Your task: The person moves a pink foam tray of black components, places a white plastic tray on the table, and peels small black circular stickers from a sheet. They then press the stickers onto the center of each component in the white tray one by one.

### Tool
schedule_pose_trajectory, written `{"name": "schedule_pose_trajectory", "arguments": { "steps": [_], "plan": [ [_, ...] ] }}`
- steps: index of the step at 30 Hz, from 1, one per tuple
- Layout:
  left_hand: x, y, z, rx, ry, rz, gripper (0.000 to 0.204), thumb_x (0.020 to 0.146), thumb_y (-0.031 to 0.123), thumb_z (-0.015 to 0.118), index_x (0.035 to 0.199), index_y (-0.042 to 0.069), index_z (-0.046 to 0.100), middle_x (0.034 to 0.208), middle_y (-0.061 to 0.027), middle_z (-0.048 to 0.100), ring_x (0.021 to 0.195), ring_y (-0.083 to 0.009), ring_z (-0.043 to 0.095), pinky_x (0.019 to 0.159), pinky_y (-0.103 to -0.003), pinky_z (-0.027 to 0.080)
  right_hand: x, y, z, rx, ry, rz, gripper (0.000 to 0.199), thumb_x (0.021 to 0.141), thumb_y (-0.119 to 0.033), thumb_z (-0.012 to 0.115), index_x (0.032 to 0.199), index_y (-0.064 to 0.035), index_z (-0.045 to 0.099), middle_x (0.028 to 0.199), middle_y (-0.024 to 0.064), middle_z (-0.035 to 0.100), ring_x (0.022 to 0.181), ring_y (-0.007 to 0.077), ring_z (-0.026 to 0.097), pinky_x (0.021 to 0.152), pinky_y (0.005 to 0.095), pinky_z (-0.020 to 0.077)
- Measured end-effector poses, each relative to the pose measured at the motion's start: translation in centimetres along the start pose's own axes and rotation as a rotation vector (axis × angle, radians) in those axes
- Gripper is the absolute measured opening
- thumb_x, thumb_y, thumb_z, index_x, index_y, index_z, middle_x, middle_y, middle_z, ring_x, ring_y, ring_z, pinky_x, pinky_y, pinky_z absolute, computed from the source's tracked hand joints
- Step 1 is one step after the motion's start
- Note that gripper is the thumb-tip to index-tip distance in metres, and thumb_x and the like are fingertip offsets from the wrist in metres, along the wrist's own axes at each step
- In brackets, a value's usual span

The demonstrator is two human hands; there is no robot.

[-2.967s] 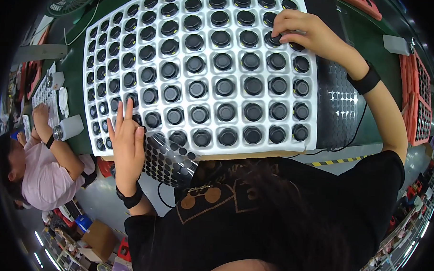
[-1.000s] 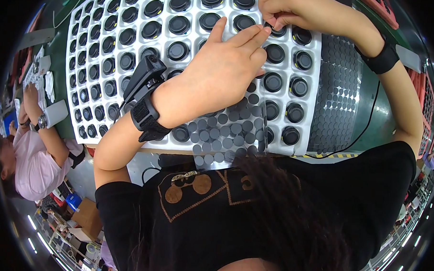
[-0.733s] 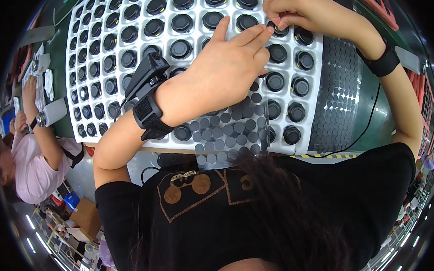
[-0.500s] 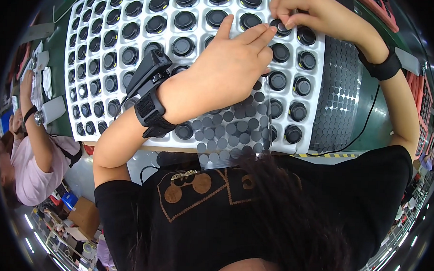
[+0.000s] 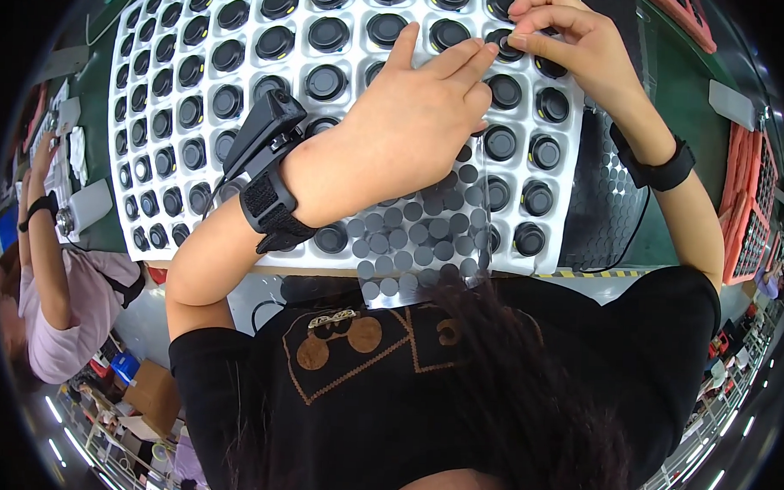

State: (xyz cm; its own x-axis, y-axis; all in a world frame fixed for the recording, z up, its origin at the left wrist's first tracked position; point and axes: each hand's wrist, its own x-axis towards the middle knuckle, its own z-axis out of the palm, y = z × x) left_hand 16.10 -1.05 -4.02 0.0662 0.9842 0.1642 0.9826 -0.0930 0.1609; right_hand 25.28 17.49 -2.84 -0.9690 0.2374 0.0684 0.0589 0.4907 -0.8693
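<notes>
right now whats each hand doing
left hand: holding a clear sheet of grey round pads over the tray.
right hand: fingertips pinched on a black cap.

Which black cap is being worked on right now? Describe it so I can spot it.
Start at the white tray of black round caps. Along its far rows, toward the right, both hands meet. The cap is the one pinched under the right hand; its neighbours lie uncovered.

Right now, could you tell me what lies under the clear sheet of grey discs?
Under the sheet lies the white tray; a few black caps show through its clear film. The left hand holds the sheet and hides whatever sits beneath the upper part.
</notes>
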Motion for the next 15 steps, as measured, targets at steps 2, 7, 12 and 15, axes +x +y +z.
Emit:
{"name": "schedule_pose_trajectory", "arguments": {
  "steps": [2,7,12,15],
  "plan": [
    [0.03,-0.01,-0.05,0.000,-0.002,-0.003,0.019,0.080,0.017,0.051,0.089,0.000,0.051,0.124,-0.0118,0.042,0.117,-0.0225,0.037,0.095,-0.047,0.028,0.00,0.00,-0.05,0.002,-0.003,0.008,0.003,0.069,-0.001,0.064,0.071,0.0000,0.062,0.086,0.0048,0.054,0.078,0.0123,0.052,0.068,0.0224,0.0409],
    [0.10,0.02,-0.01,-0.031,0.031,0.027,0.021,0.077,0.015,0.051,0.090,-0.001,0.056,0.119,-0.0184,0.046,0.115,-0.0245,0.041,0.092,-0.051,0.029,-0.21,-0.10,-0.02,0.027,0.018,0.038,0.003,0.069,-0.001,0.064,0.071,-0.0003,0.062,0.086,0.0045,0.054,0.077,0.0119,0.052,0.068,0.0218,0.0408],
    [0.17,0.07,0.03,-0.039,0.040,0.029,0.021,0.077,0.015,0.051,0.089,-0.001,0.056,0.118,-0.0185,0.046,0.115,-0.0244,0.041,0.092,-0.051,0.029,-0.31,-0.02,-0.02,-0.012,0.033,0.001,0.003,0.069,-0.001,0.064,0.071,-0.0006,0.063,0.086,0.0043,0.055,0.077,0.0116,0.052,0.068,0.0215,0.0407],
    [0.11,0.05,0.06,-0.040,0.050,0.030,0.021,0.077,0.015,0.051,0.088,-0.001,0.056,0.118,-0.0184,0.046,0.115,-0.0243,0.041,0.092,-0.051,0.029,-0.32,-0.06,0.13,-0.022,0.041,-0.007,0.003,0.069,-0.001,0.064,0.069,-0.0006,0.061,0.086,0.0040,0.054,0.077,0.0115,0.052,0.067,0.0217,0.0408]
  ]
}}
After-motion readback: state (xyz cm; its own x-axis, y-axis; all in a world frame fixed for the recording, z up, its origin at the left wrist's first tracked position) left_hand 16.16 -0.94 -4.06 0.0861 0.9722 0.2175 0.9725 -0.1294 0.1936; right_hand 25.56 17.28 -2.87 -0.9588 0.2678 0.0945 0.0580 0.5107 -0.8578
